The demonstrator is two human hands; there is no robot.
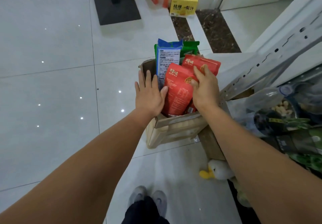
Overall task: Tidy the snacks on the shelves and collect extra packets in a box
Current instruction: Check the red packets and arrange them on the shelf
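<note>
In the brown box (174,129), the flat, open left hand (149,93) touches the front red packet (176,87); the right hand (204,87) grips the back red packet (207,63), just behind.

Front red packet (177,87) is carrying the white brand name 百草味 near its top. Rear red packet (204,63) is showing the same 百草味. Yellow carton (184,4) on the floor is displaying dark characters 桔梗 and, less clearly, 梨汁. White label (168,59) on the blue packet (169,44) is bearing print too small to read.
</note>
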